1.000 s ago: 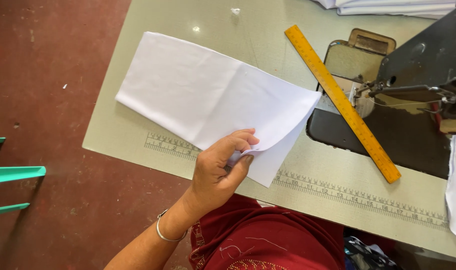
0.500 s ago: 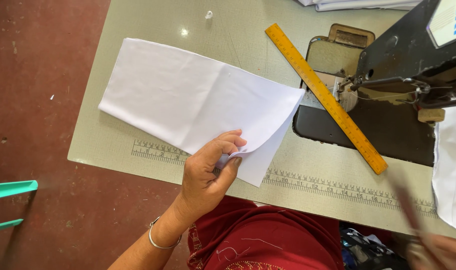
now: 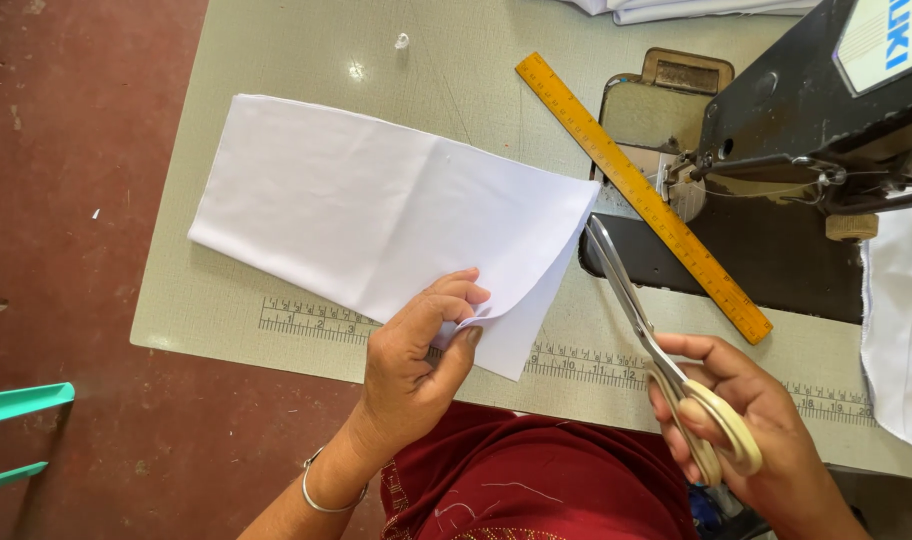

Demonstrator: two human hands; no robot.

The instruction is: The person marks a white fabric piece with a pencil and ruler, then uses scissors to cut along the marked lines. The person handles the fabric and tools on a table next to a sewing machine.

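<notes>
A folded piece of white fabric [image 3: 376,210] lies on the pale green sewing table [image 3: 296,60]. My left hand [image 3: 416,360] pinches its near corner between thumb and fingers, lifting the edge. My right hand [image 3: 746,420] grips cream-handled scissors [image 3: 656,350] at the lower right. Their blades are together and point up toward the fabric's right edge, the tip almost touching it.
A yellow wooden ruler [image 3: 641,195] lies diagonally across the black sewing machine [image 3: 796,130] base. More white cloth [image 3: 901,320] hangs at the right edge, and folded pieces [image 3: 676,8] sit at the back. Printed measuring scales run along the table front. Red floor lies left.
My right hand has come into view from the lower right with the scissors and raised them to the fabric's right edge. The left hand keeps its pinch on the corner.
</notes>
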